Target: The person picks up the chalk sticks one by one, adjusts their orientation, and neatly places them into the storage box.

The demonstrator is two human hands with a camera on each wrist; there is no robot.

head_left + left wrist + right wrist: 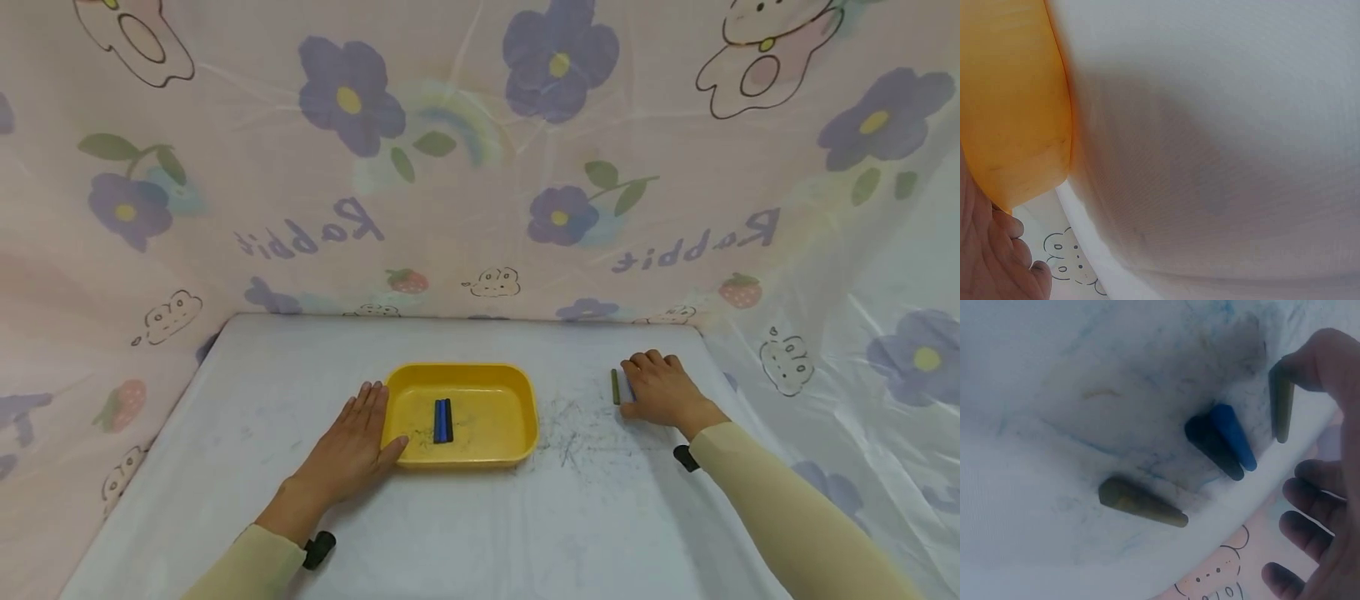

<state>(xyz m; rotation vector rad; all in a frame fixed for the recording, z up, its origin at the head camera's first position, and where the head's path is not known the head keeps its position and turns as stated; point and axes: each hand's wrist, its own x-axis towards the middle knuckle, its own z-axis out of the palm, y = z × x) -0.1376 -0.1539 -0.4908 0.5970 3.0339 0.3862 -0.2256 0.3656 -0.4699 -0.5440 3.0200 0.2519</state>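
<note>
My left hand (352, 442) rests along the left side of a shallow yellow tray (525, 417), fingers straight and thumb over the near rim. Blue and dark crayons (442, 421) lie side by side in the tray. In the left wrist view, fingertips (1009, 224) show beside the tray wall (1016, 112). My right hand (660, 387) hovers low over loose crayons, its thumb and fingers apart. From the right wrist, I see an olive crayon (1284, 412) at the thumb tip; contact is unclear. A blue crayon (1234, 437), a dark crayon (1213, 447) and another olive crayon (1141, 503) lie nearby.
Coloured smudges mark the white tabletop (585, 500), mostly right of the tray. A printed cloth (450, 208) with flowers and rabbits hangs behind the table and at its sides. The right table edge runs close to my right hand.
</note>
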